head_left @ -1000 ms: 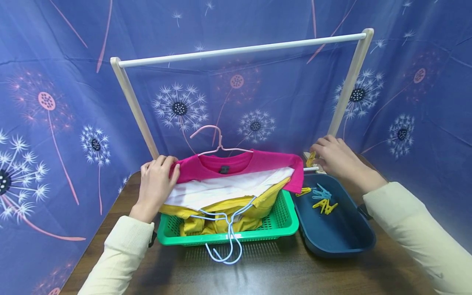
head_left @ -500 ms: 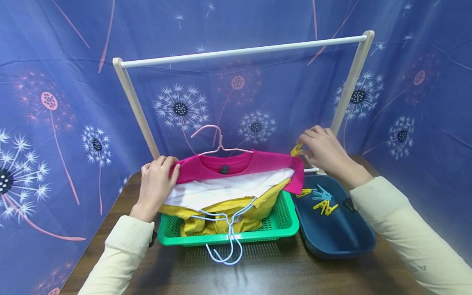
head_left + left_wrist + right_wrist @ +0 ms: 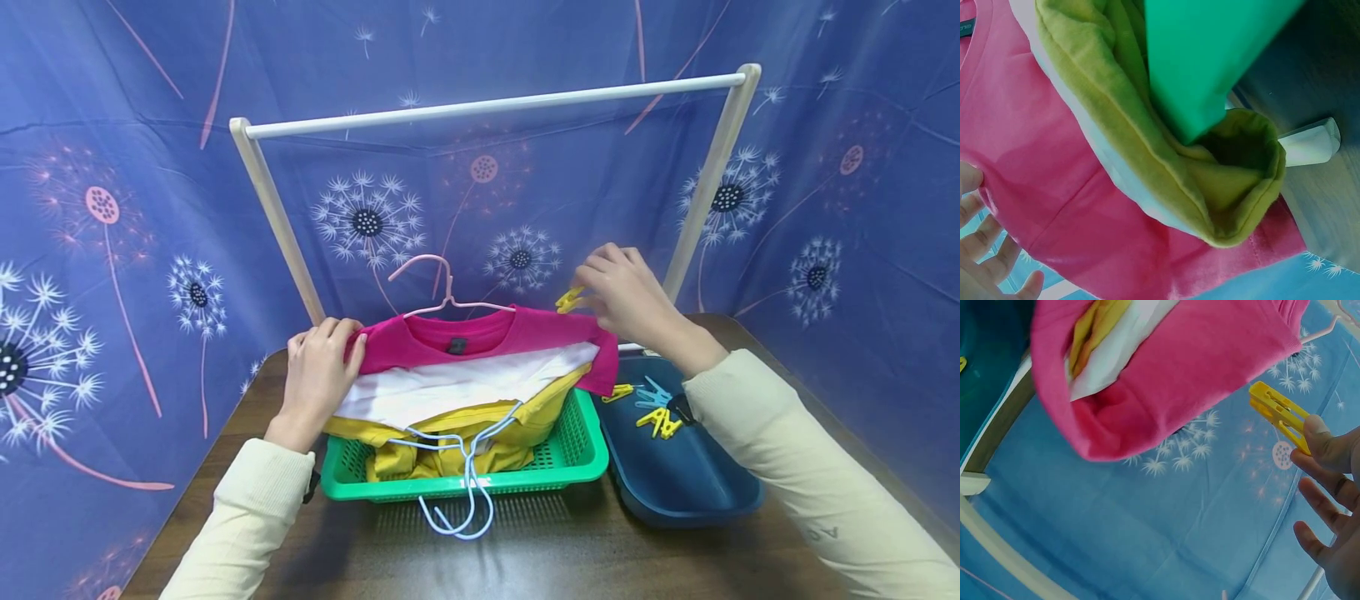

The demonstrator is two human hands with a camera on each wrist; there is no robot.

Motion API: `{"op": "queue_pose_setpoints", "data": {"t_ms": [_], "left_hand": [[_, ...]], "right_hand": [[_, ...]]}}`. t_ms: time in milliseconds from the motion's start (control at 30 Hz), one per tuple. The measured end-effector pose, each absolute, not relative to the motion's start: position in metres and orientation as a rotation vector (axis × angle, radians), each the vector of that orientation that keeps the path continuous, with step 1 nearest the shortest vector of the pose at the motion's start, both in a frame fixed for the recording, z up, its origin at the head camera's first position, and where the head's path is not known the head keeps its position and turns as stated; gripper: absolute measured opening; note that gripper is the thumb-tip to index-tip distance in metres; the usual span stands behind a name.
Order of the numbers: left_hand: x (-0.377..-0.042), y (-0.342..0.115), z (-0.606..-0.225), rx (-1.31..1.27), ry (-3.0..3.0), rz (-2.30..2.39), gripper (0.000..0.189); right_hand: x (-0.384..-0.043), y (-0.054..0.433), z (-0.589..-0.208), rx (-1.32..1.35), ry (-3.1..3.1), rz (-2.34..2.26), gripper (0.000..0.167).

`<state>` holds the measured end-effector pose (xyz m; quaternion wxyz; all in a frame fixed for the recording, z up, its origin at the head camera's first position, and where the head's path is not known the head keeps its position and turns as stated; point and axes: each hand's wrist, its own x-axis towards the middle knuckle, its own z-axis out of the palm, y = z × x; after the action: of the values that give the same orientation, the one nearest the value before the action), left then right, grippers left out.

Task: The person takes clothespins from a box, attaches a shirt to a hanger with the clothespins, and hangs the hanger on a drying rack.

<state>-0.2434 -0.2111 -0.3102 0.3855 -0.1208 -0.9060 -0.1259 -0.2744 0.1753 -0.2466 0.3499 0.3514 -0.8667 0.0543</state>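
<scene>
Shirt (image 3: 543,329) on hanger (image 3: 448,289) lies along far edge of basket (image 3: 596,454); your left hand (image 3: 321,360) pinches its left sleeve, right hand (image 3: 626,290) pinches peg (image 3: 567,301) near right shoulder. Pegging seems in hand; next move calls for squeezing peg, straddling shirt edge.

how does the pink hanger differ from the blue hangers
The pink hanger shows one hook; the blue hangers show two. The pink hanger's hook rises above the pink shirt; the blue hangers' hooks reach past the front rim of the green basket. Both have slim, curved hooks.
</scene>
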Motion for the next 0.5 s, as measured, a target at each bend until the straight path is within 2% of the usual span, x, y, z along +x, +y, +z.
{"op": "queue_pose_setpoints", "data": {"t_ms": [500], "left_hand": [[-0.242, -0.211, -0.311, -0.31, -2.305, -0.31, 0.016]], "right_hand": [[-0.281, 0.159, -0.25, 0.925, -2.285, 0.16, 0.017]]}}
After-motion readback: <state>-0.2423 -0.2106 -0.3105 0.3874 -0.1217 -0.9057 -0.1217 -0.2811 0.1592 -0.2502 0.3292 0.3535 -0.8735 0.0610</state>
